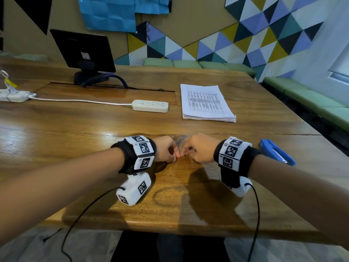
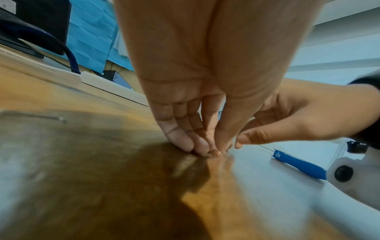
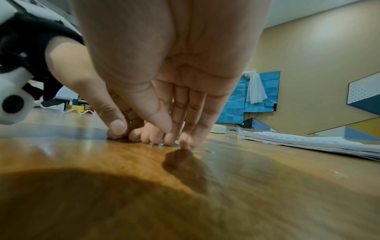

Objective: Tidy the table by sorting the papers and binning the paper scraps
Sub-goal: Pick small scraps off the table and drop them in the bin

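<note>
Both hands meet at the near middle of the wooden table point(image 1: 188, 205), fingertips down on the surface and almost touching each other. The left hand point(image 1: 165, 149) has its fingers point(image 2: 186, 142) drawn together, thumb against forefinger, pinching at something tiny on the wood. The right hand point(image 1: 201, 148) does the same from the other side, its fingertips point(image 3: 170, 139) bunched and pressed to the tabletop. Small glinting bits point(image 3: 162, 144) lie under and between them — staples or fine scraps, too small to tell which, and I cannot tell whether either hand has actually got hold of one.

The stack of printed papers point(image 1: 205, 103) already lies squared up farther back, right of the white power strip point(image 1: 150, 105), so the sorting looks done. A blue staple remover point(image 1: 276, 152) lies just beside the right wrist. The step in hand seems to be gathering the last small debris.

The next move calls for a fine nail-tip pinch or a sweep into a cupped palm — the bits lie flat on glossy wood and will likely slide. No bin shows in any view, so it must be found first.
</note>
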